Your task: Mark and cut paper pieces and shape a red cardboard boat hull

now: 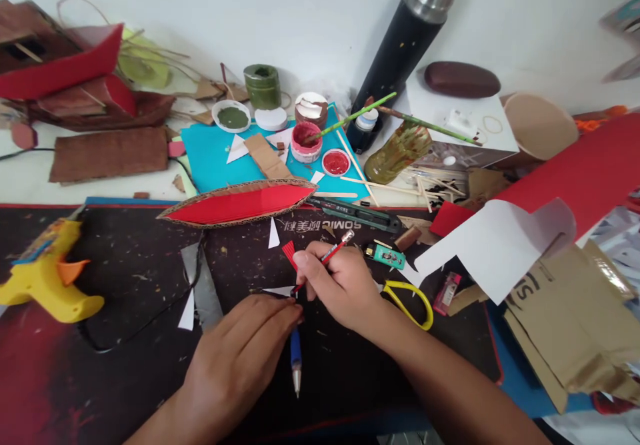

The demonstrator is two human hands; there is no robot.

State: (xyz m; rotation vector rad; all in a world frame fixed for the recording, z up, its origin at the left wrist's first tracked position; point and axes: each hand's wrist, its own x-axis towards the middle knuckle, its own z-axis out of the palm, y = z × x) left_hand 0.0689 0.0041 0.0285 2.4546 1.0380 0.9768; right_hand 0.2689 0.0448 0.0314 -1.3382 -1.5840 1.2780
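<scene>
Marking seems in hand: the right hand point(343, 285), fingers closed, pinches a red pencil point(332, 252) between one and two o'clock from the curled left hand point(240, 345), whose hold is hidden; next calls for steadiness.

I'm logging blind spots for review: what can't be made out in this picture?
All in the head view:
- Left hand: its grip, hidden by its own fingers.
- Pen: upper end, hidden by the left hand.
- Ruler: lower end, behind that hand.
- Yellow loop: its other end, behind the right hand.
- Glue gun: one end, cut off by left edge.
</scene>
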